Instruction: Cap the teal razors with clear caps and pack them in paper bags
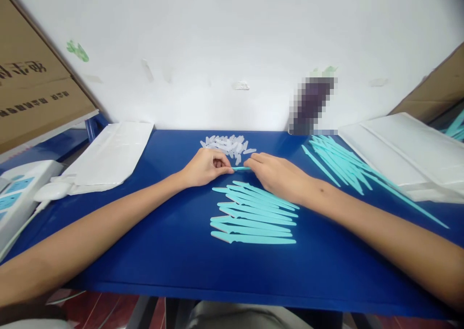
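Note:
Both hands meet over the blue table around one slim turquoise eyebrow razor point(241, 168). My left hand point(208, 167) pinches its left end between thumb and fingers. At the other end, the fingers of my right hand point(277, 174) close on the handle and hide much of it. Just behind the hands lies a heap of small translucent blade caps point(226, 144). In front of them a fanned row of turquoise razors point(259, 217) lies flat, blade ends to the left. Whether a cap sits on the held razor I cannot tell.
A loose pile of turquoise razors point(340, 162) lies at the right by white plastic bags point(395, 150). Another white bag point(112, 159) and a power strip point(21, 193) with a white plug are at the left. Cardboard boxes point(36, 82) flank the table point(163, 251); a white wall stands behind.

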Demonstrator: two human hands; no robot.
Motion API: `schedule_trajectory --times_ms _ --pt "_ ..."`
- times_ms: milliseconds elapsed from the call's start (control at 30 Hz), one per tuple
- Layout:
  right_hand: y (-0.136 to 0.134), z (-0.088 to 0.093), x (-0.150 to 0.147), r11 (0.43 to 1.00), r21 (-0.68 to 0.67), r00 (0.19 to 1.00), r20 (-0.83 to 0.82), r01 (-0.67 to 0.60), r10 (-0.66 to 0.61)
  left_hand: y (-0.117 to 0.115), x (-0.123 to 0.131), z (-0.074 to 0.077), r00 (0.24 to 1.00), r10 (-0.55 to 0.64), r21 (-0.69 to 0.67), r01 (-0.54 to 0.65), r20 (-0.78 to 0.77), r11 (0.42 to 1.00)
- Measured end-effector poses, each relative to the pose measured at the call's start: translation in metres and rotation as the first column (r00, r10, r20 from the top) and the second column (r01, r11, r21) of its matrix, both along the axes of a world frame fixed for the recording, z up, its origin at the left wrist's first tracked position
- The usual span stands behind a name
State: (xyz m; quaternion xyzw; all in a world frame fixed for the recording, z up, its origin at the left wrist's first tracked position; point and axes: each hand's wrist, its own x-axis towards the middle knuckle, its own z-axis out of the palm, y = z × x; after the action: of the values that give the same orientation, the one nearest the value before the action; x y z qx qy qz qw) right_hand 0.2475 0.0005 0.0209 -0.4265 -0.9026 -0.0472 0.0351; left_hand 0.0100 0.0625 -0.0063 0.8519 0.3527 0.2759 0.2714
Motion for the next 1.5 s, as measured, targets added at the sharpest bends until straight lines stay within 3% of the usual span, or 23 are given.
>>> schedule_trajectory --times_ms 100,167,267,400,500,633,933,1067,1200,1300,1500 --pt "-0.007 0.002 0.015 0.989 0.144 0.999 -0.040 0.017 -0.012 0.000 0.000 -0.001 0.997 -0.049 0.075 0.053 -0.053 0.996" --pt "-0.014 0.004 0.027 0.982 0.167 0.996 -0.049 0.086 -0.079 0.001 0.001 -0.001 0.992 -0.087 0.121 0.098 -0.095 0.988" --pt "-0.021 0.008 0.039 0.983 0.067 0.984 -0.071 0.170 -0.165 0.000 0.001 -0.001 0.984 -0.114 0.153 0.135 -0.141 0.979" --pt "-0.025 0.013 0.044 0.965 0.073 0.962 -0.125 0.253 -0.243 -0.001 0.000 -0.002 0.967 -0.154 0.186 0.193 -0.205 0.963" --pt "-0.028 0.012 0.041 0.981 -0.080 0.970 -0.155 0.174 -0.185 -0.002 0.000 -0.003 0.943 -0.178 0.220 0.243 -0.281 0.945" --pt "-0.031 0.004 0.036 0.975 -0.223 0.979 -0.199 0.003 -0.049 -0.002 0.000 -0.003 0.923 -0.089 0.232 0.186 -0.374 0.955" --pt "-0.022 -0.009 0.052 0.994 -0.108 0.992 -0.117 0.028 -0.040 0.005 -0.004 -0.007 0.951 0.047 0.271 0.039 -0.304 0.962" --pt "-0.020 -0.007 0.064 0.999 -0.009 0.998 0.023 0.053 -0.053 0.004 -0.004 -0.004 0.940 0.050 0.318 0.064 -0.339 0.946" --pt "-0.017 -0.004 0.072 0.996 0.049 0.992 0.100 0.070 -0.075 -0.005 -0.007 0.003 0.874 0.127 0.441 0.107 -0.469 0.891" --pt "-0.018 -0.003 0.069 0.998 0.038 0.998 0.041 0.048 -0.050 -0.010 -0.018 0.009 0.857 0.135 0.468 0.135 -0.497 0.873" --pt "-0.024 -0.001 0.057 0.989 -0.090 0.989 -0.071 0.122 -0.128 -0.011 -0.043 0.017 0.874 0.122 0.336 0.049 -0.470 0.941"
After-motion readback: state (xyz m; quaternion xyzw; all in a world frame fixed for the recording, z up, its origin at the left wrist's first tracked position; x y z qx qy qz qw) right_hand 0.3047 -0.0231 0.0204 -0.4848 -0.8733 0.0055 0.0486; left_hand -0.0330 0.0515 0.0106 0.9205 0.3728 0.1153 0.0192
